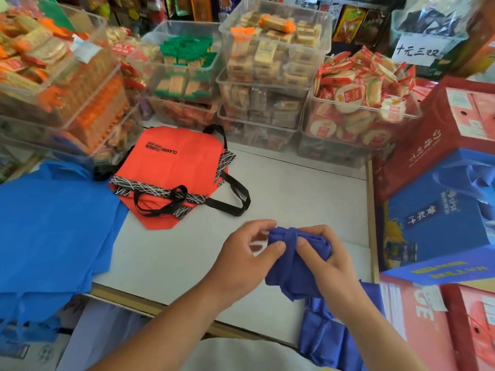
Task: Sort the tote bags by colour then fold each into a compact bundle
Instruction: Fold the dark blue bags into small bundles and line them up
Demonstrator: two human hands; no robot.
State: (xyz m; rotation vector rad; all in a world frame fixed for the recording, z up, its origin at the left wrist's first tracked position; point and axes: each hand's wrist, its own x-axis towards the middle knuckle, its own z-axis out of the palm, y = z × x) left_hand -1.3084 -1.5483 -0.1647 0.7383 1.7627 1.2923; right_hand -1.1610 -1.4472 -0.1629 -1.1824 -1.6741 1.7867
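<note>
A stretch of white counter [294, 188] showed between the red tote bags [171, 167] and its wooden right edge. Clear snack bins [267, 76] hemmed it behind and cartons [434, 210] at right, while light blue bags [53, 231] draped over the left edge. Near the front edge, the left hand [246, 261] and right hand [329, 261] both gripped a dark blue tote bundle [292, 274] (a strap seemingly wound around it). Its long axis ran toward the person, the loose end trailing off the counter.

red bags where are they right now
Head view: the red bags lie flat on the table, left of centre, right of the light blue bags and in front of the snack bins.
</note>
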